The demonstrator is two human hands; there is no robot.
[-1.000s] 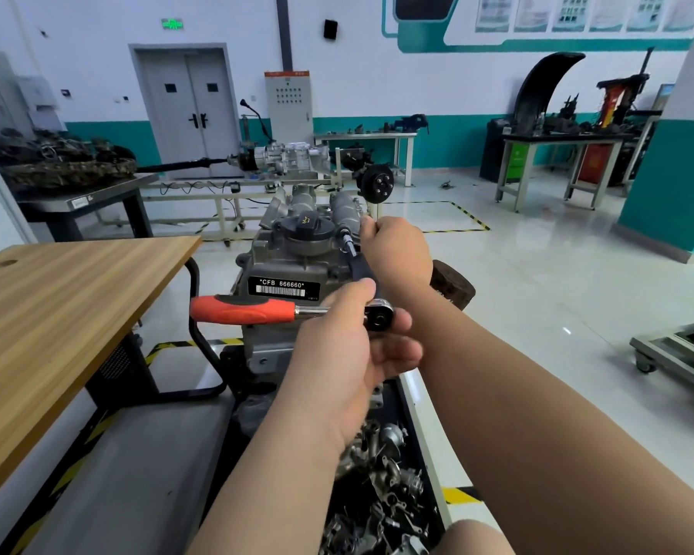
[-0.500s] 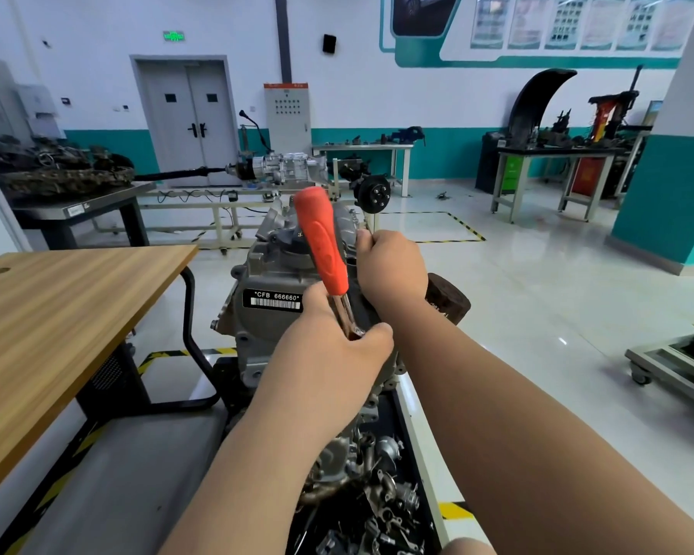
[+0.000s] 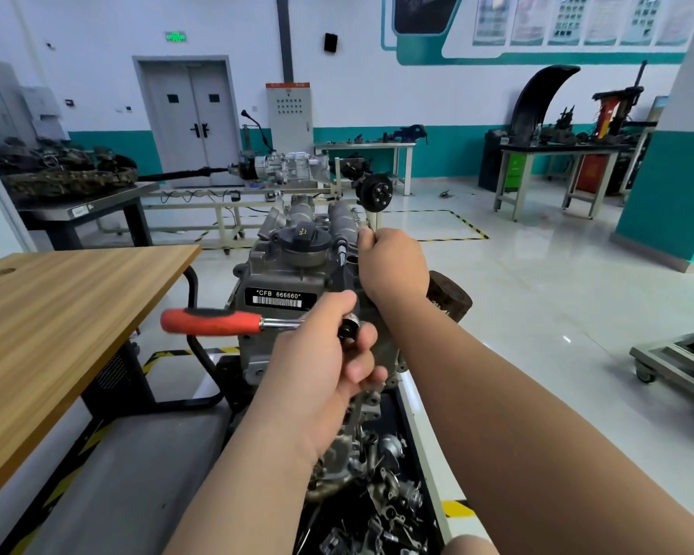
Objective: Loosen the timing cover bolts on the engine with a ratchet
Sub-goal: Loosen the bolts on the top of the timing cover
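Note:
A grey engine [image 3: 293, 274] stands upright in front of me, with a black oil cap on top and a black label reading CFB 666660. A ratchet [image 3: 217, 322] with a red handle lies level across the engine's front, handle pointing left. My left hand [image 3: 317, 362] grips the ratchet at its head, fingers curled round the chrome end. My right hand [image 3: 393, 266] holds the engine's upper right edge, fingers curled over it. The bolt under the ratchet head is hidden by my left hand.
A wooden table [image 3: 57, 314] sits at my left. A tray of loose metal parts [image 3: 377, 510] lies below the engine. A grey padded surface [image 3: 129, 474] is at lower left. Workbenches [image 3: 557, 162] and a gearbox on a frame [image 3: 281, 170] stand farther back.
The ratchet handle swung from level left up to upright, and is now back down to level left. My right hand has kept its hold on the engine's top.

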